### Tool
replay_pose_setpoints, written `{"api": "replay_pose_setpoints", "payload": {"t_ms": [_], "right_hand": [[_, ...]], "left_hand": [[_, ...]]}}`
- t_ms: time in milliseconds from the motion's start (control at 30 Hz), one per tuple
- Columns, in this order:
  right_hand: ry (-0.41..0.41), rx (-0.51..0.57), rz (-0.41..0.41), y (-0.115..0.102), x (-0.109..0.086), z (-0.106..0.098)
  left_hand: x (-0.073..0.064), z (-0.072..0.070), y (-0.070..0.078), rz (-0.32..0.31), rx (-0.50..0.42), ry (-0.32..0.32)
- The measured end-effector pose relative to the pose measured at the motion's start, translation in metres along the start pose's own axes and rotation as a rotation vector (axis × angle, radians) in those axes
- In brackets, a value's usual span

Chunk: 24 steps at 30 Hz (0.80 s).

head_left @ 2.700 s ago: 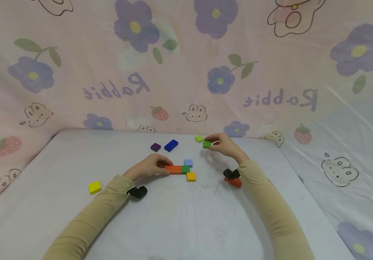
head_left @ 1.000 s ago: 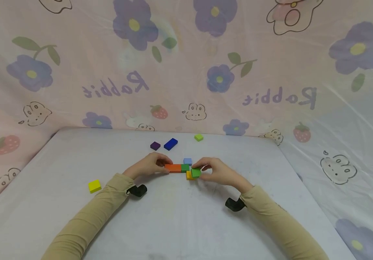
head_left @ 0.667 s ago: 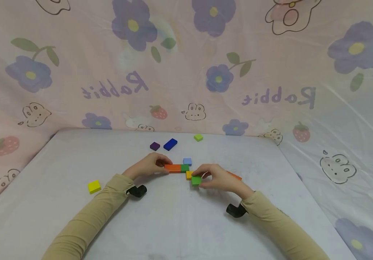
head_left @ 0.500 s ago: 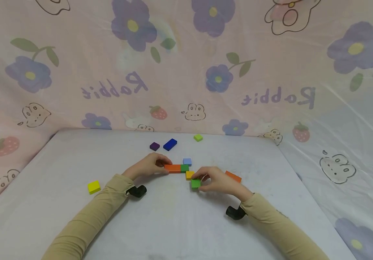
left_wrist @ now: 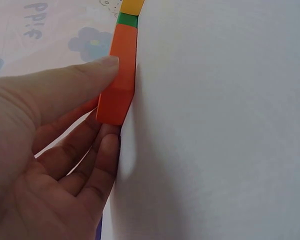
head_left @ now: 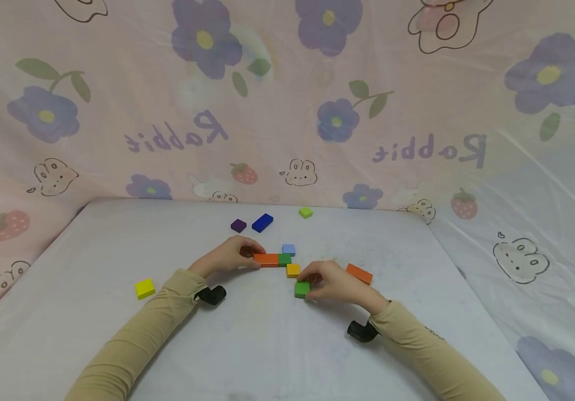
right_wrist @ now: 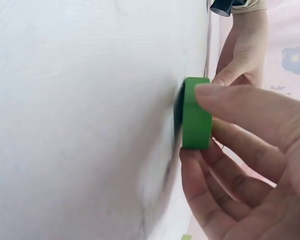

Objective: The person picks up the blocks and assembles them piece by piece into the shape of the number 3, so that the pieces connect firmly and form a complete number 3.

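Note:
In the left wrist view my left hand [left_wrist: 45, 135] pinches the near end of a long orange block [left_wrist: 124, 55], thumb on one side and fingers at the other. Butted against that block's right end in the head view is a dark green block [head_left: 284, 260]. A light blue block [head_left: 288, 249] sits just behind it, and an amber block [head_left: 293, 270] at its front right corner. My right hand [head_left: 335, 284] pinches a brighter green block [head_left: 302, 289] between thumb and fingers, close over the table in front of the amber block. The right wrist view shows this green block [right_wrist: 197, 115] tilted on edge.
Toward the back lie a purple block [head_left: 239, 225], a dark blue block [head_left: 262, 223] and a lime block [head_left: 306, 213]. A yellow block [head_left: 145, 289] lies left of my left forearm. Behind my right hand is an orange-red block [head_left: 360, 274]. Patterned fabric [head_left: 277, 111] hangs around the white table [head_left: 247, 345].
My right hand has brought the green block from the back right, past the light blue and amber blocks, to the front of the amber one. My left hand has stayed on the orange block.

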State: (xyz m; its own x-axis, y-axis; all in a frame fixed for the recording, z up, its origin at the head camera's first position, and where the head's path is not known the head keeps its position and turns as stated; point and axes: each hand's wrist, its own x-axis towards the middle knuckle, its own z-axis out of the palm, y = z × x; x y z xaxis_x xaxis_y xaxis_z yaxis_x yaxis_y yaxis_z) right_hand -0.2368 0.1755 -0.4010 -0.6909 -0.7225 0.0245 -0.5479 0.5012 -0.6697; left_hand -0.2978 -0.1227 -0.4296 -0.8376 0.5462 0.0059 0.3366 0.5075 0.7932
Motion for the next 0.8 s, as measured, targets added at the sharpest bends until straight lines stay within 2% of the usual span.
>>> {"api": "replay_pose_setpoints", "payload": {"t_ms": [233, 700, 800], "right_hand": [[0.014, -0.059, 0.047, 0.0029, 0.0030, 0.0040], [0.048, -0.045, 0.108, 0.0006, 0.0024, 0.0075], [0.052, -0.051, 0.094, 0.0000, 0.0033, 0.0082]], "left_hand": [[0.0000, 0.0002, 0.0010, -0.003, 0.002, 0.003], [0.0004, -0.0006, 0.0012, 0.010, 0.003, -0.002], [-0.0003, -0.0014, -0.0004, 0.008, 0.002, -0.001]]}}
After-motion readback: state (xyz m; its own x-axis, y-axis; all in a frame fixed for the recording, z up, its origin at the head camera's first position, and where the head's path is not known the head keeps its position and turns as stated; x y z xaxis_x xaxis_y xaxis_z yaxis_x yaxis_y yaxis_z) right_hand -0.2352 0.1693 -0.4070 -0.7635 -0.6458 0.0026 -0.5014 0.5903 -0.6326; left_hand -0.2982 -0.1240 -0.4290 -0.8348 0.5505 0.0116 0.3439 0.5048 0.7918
